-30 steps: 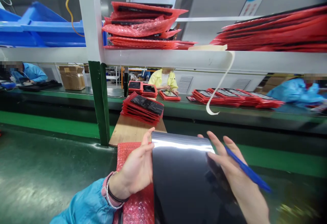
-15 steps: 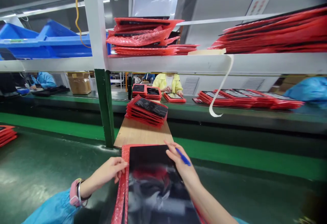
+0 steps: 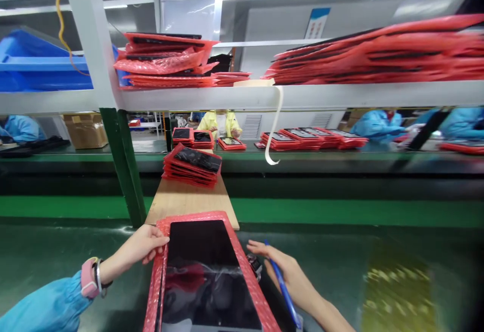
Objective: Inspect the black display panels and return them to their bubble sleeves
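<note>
A glossy black panel lies flat on a red bubble-wrap sheet on the green bench in front of me. My left hand pinches the far left corner of the red wrap. My right hand rests on the bench just right of the wrap, fingers closed round a blue pen. A small dark object lies between the right hand and the wrap; I cannot make out what it is.
A wooden board beyond the panel carries a stack of red-wrapped panels. More red stacks fill the white shelf overhead. A green post stands at left. People in blue and yellow work at the far belt.
The panel, raised and tilted a second ago, now lies flat on the red wrap. My right hand slid off its top edge to the bench at right. My view shifted right.
</note>
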A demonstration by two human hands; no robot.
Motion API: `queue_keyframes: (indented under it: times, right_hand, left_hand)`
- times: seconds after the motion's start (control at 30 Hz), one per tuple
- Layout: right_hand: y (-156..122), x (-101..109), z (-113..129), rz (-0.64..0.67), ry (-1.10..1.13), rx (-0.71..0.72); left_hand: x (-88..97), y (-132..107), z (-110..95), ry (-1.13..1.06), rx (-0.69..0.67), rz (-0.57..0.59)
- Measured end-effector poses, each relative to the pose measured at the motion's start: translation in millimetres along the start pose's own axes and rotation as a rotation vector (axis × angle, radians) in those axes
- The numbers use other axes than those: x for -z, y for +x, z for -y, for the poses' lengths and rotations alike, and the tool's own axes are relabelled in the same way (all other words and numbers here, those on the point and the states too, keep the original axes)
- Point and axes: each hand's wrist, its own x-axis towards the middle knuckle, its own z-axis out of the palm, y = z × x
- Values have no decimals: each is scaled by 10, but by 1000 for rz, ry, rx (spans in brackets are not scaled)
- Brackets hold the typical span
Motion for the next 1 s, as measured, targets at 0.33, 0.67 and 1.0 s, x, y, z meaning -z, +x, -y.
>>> queue_keyframes:
  times: [0.33, 0.67, 1.0]
  right_hand:
    - [-214, -124, -274, 124, -162, 123]
    - [-316, -375, -323, -180, -72, -32]
    - [-257, 48, 50, -359, 132, -292]
  left_hand:
    - [-82, 38, -114, -81, 57, -65]
    - [-271, -135, -210, -395, -4, -115]
    - [125, -270, -171, -628, -28, 11]
